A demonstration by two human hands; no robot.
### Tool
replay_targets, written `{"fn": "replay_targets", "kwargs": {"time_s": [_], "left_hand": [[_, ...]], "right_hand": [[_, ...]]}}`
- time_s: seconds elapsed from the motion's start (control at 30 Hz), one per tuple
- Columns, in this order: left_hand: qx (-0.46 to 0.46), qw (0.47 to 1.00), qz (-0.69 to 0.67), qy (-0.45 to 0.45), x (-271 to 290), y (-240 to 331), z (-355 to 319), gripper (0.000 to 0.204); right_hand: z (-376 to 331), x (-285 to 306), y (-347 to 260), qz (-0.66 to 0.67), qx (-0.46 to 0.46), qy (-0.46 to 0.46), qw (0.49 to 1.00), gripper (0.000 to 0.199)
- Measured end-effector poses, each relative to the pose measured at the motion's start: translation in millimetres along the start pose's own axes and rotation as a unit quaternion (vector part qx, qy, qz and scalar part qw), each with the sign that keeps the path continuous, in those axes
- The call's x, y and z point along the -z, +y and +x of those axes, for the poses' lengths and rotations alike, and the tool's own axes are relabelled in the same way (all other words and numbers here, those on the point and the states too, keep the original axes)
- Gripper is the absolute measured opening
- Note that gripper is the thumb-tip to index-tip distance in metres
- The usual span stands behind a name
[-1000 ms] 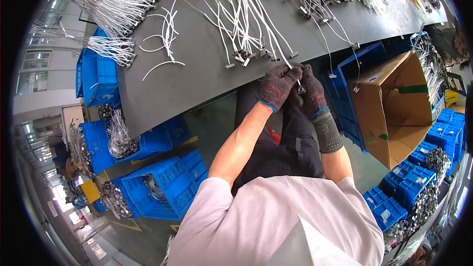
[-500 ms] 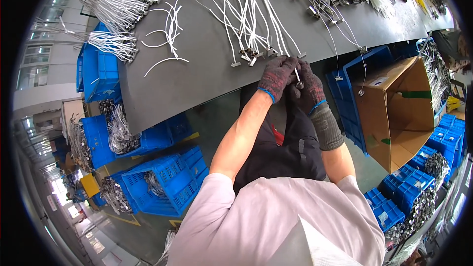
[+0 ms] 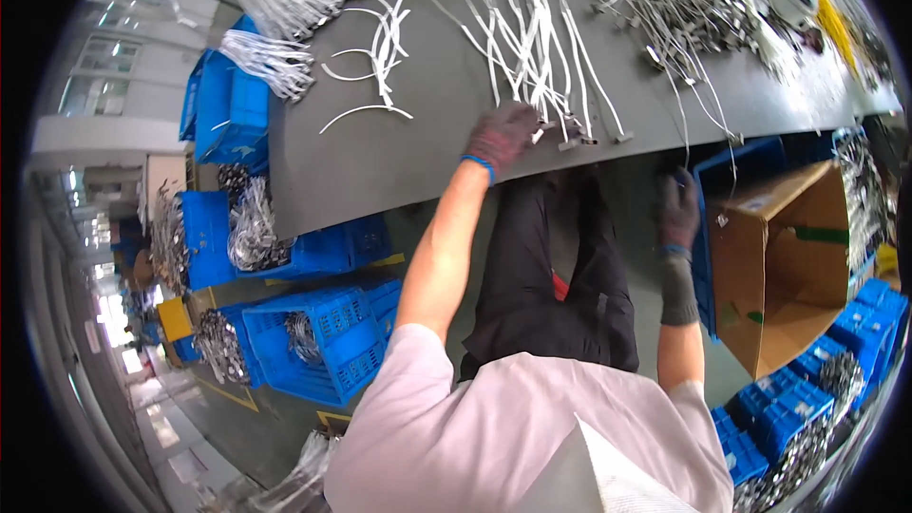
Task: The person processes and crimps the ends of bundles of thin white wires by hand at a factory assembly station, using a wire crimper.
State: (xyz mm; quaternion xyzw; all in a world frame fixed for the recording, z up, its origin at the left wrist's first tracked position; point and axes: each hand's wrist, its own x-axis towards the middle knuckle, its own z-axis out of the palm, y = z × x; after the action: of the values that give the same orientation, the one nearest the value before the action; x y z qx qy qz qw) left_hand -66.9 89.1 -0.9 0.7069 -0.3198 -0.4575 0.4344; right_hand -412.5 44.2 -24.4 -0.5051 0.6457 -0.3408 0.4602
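My left hand (image 3: 502, 136), in a dark glove with a blue cuff, lies on the grey table (image 3: 380, 161) near its front edge. Its fingertips touch the metal ends of a fan of white cables (image 3: 532, 47); whether it grips one is hidden. My right hand (image 3: 678, 209), also gloved, hangs below the table edge beside the rim of a blue crate (image 3: 705, 228). Its fingers are loosely apart and nothing shows in them. A thin wire (image 3: 686, 123) dangles off the table just above it.
An open cardboard box (image 3: 779, 266) stands right of the blue crate. More wire bundles (image 3: 684, 9) cover the far table, and curved white strips (image 3: 380, 57) lie at its left. Blue crates of metal parts (image 3: 318, 342) stand on the floor to the left and lower right (image 3: 788, 418).
Both hands were together at the table edge working one cable end. They have parted: the left moved onto the table to the cable ends, the right dropped down toward the blue crate.
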Motion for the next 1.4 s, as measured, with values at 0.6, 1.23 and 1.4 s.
{"fn": "replay_targets", "kwargs": {"time_s": [0.6,1.23,1.4], "left_hand": [[0.243,0.927,-0.093,0.271,195.0,-114.0,77.5,0.013],[0.024,0.936,-0.349,-0.044,-272.7,18.5,-82.9,0.018],[-0.257,0.928,-0.261,0.072,-195.6,111.9,-35.9,0.026]], "right_hand": [[-62.7,78.2,191.5,-0.283,0.202,-0.046,0.936,0.015],[-406.6,333.6,340.7,-0.495,-0.246,-0.360,0.752,0.028],[-381.9,354.4,374.6,-0.515,-0.221,-0.361,0.746,0.024]]}}
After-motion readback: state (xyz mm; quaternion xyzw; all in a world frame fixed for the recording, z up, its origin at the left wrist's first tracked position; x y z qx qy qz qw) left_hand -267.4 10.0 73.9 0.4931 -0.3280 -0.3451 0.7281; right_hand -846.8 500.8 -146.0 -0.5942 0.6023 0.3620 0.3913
